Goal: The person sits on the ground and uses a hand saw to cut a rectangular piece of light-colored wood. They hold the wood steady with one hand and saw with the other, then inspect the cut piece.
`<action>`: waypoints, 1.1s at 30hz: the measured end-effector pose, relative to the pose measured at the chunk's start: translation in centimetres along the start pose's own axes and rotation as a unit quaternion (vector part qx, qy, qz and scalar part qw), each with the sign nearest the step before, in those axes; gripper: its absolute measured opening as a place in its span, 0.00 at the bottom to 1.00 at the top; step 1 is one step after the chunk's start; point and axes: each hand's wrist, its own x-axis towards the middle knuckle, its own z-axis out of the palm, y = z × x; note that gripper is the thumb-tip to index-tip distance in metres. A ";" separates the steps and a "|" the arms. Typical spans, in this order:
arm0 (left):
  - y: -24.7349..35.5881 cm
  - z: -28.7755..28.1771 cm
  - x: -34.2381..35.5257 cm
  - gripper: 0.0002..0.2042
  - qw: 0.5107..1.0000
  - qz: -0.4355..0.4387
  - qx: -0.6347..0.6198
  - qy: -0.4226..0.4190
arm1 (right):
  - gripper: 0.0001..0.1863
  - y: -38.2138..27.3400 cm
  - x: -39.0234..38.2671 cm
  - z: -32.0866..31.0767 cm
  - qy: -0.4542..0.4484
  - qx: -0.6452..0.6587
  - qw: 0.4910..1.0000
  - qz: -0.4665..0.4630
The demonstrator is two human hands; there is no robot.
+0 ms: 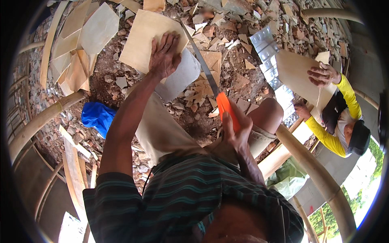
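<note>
Striped dark shirt [174,182], foremost, nearer the body than both hands. Right hand [236,126]: closed around the orange handle of one handsaw [211,80], blade reaching forward-left from it. Left hand [164,56]: open, palm down on one beige board [139,40]; grey sheet [186,73] just right of it, blue cloth [97,118] behind-left.

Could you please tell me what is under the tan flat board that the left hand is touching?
Past the lower right edge of the tan flat board, a grey-white flat sheet shows, apparently beneath it. What the board's middle covers cannot be seen.
</note>
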 end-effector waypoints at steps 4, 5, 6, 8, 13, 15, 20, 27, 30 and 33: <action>0.2 0.0 -0.2 0.32 1.000 0.003 -0.009 0.011 | 0.21 0.7 5.6 3.9 0.004 0.013 1.000 0.016; 0.3 0.1 -0.4 0.32 1.000 -0.001 -0.008 -0.005 | 0.21 -0.2 6.6 4.1 -0.009 0.056 0.996 0.071; 0.1 0.1 -0.3 0.32 1.000 -0.007 0.000 -0.016 | 0.21 -0.1 6.1 4.0 -0.025 0.033 0.997 0.071; -0.1 0.3 -0.4 0.32 1.000 -0.009 -0.010 -0.008 | 0.21 -1.1 3.4 2.4 -0.081 -0.015 0.988 0.133; -0.5 0.6 -0.1 0.32 0.999 -0.011 -0.033 -0.001 | 0.21 -0.4 0.5 1.0 0.013 -0.003 1.000 0.013; -0.2 0.4 -0.1 0.32 1.000 -0.006 -0.027 0.007 | 0.23 0.4 3.5 2.6 -0.022 -0.040 0.996 0.078; -0.2 0.0 0.1 0.32 0.999 0.014 -0.020 0.027 | 0.24 -0.2 4.7 3.4 -0.019 -0.036 0.998 0.042; -0.1 1.5 -0.2 0.33 0.999 -0.040 0.010 0.000 | 0.21 5.0 -4.8 0.0 -0.075 -0.016 0.995 0.059; 0.3 1.2 -0.3 0.32 1.000 -0.025 0.017 -0.004 | 0.20 6.6 -7.7 -1.9 -0.112 -0.002 0.988 0.105; -0.1 0.3 0.3 0.32 1.000 0.002 0.013 0.010 | 0.20 3.7 -6.3 -3.3 0.026 0.009 0.999 0.046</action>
